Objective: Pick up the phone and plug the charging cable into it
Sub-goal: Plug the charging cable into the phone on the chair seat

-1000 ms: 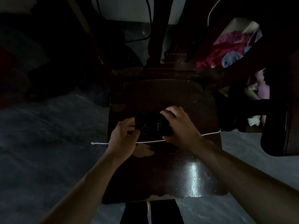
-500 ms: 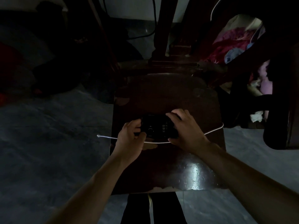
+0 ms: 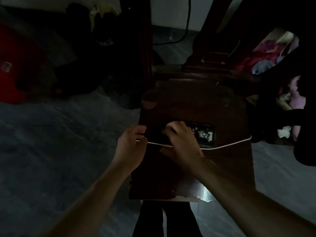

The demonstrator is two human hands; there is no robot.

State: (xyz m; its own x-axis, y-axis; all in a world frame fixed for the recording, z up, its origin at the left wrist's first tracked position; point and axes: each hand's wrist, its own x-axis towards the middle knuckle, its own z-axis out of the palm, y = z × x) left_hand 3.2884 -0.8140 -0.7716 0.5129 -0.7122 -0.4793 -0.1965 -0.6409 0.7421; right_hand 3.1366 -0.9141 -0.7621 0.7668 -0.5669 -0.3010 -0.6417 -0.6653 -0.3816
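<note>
at far left a red shape point(image 3: 16, 69) lies on the dim grey floor point(image 3: 56, 142). the left hand point(image 3: 130, 145) hangs at the left edge of a dark wooden stool point(image 3: 193, 103), fingers curled in with thumb and forefinger pinched on the white cable point(image 3: 227, 145). the pinch sits near the cable's end, and the plug itself is hidden inside the fingers. from that pinch the cable runs right along the stool top, passes under the right hand point(image 3: 182, 140), then rises to the stool's right edge and drops out of sight there.

the right hand lies palm down over the left part of the phone point(image 3: 204, 135), fingers bent and pressed on it; whether they wrap its edges or only rest on top cannot be told in this light. the phone lies flat on the stool, long side across, its lit screen showing to the right of the knuckles. its left end is covered by the hand, just beside the left hand's fingertips, with a narrow dark gap between the two hands. the cable runs just below the phone's near edge.

at far right, pink and blue clothes point(image 3: 263, 60) lie heaped behind the stool.
</note>
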